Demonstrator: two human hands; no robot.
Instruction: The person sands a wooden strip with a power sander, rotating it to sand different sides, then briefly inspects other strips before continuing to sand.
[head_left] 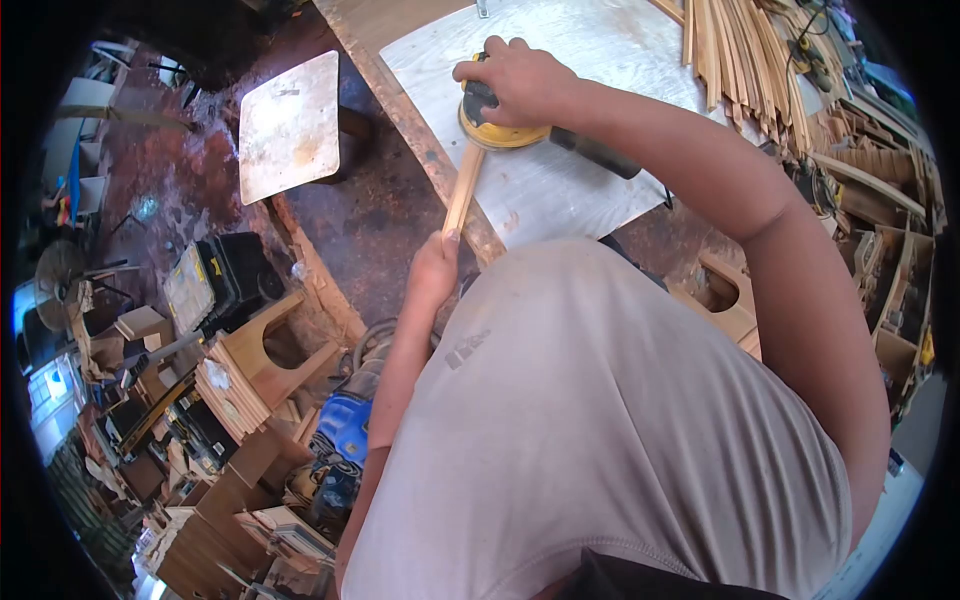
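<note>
My right hand (515, 78) grips the top of a yellow and black orbital sander (500, 130) that rests on a pale plywood sheet (590, 60) on the workbench. A thin wooden strip (463, 188) runs from under the sander's pad toward me. My left hand (433, 268) holds the near end of that strip. The sander's dark handle or dust port (597, 153) sticks out to the right under my forearm.
A pile of thin wooden strips (745, 50) lies at the back right of the bench. A square board (290, 125) stands left of the bench. Wooden pieces, tool cases and a blue machine (343, 425) crowd the floor at left. Shelving with wood parts (880, 230) lines the right.
</note>
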